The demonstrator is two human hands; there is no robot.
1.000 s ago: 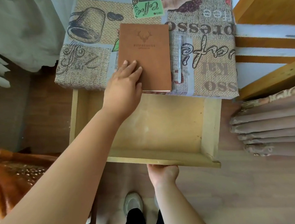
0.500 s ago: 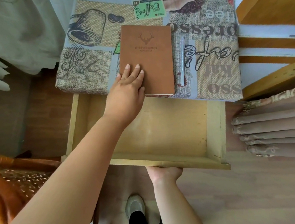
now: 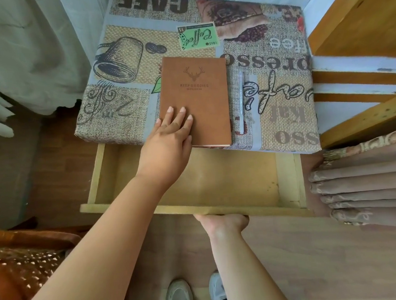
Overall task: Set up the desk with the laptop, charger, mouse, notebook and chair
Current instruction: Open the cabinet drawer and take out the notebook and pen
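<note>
Left hand (image 3: 167, 140) lies flat, fingers apart, on the brown leather-look notebook (image 3: 194, 100); right hand (image 3: 224, 223) clamps the empty wooden drawer (image 3: 197, 208) front. Square the notebook, then push the drawer straight.

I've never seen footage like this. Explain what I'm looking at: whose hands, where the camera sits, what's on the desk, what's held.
There is no machine here. A person wears a wide-angle camera on the head, so the one picture looks down over their own arms. The left hand lies flat on a brown notebook on the desk, which has a coffee-print cover. A pen lies just right of the notebook. The right hand grips the front edge of an open drawer, which looks empty where it shows. Their shoes show at the bottom.
</note>
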